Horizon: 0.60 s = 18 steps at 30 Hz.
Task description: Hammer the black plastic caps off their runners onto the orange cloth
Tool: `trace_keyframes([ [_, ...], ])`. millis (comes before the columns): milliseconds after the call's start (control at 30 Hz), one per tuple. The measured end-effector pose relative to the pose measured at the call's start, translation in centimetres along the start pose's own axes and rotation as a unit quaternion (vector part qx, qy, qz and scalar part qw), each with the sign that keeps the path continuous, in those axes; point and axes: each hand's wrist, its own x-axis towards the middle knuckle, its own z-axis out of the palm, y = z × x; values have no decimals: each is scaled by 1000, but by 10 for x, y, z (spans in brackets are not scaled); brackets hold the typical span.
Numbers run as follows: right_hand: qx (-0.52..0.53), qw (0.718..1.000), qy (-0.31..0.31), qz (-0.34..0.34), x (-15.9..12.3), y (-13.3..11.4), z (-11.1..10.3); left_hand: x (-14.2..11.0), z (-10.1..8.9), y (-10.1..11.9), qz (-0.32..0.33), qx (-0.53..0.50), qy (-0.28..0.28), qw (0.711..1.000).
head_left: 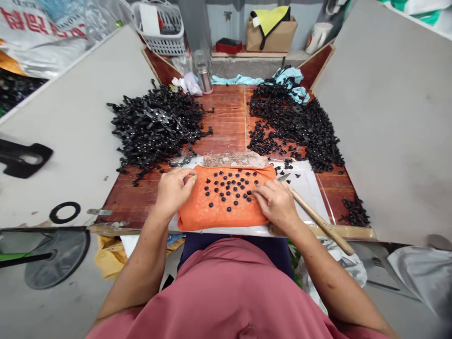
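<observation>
An orange cloth lies over a flat, padded block at the table's front edge. Small black round-headed rubber parts are scattered on its top. My left hand is at the cloth's upper left corner, thumb and forefinger pressed together; what is between them is hidden. Over the right side of the cloth, my right hand has its fingers pinched beside the black parts; I cannot make out what they hold. A tool with a long wooden handle lies slantwise beside that hand, its greenish tip partly hidden.
A heap of joined black pieces stands left, and another black heap right. A speckled stone slab lies behind the cloth. Grey panels flank the table. A steel flask and a white basket stand at the back.
</observation>
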Motion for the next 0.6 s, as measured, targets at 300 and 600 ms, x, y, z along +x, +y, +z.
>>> trace_keyframes([
  [300,63,996,-67,-22,-43,-22,6,-12,2,6,60,-35,-78,995],
  [600,-140,944,-105,279,-5,76,-55,-26,8,-1,33,-73,-1,997],
])
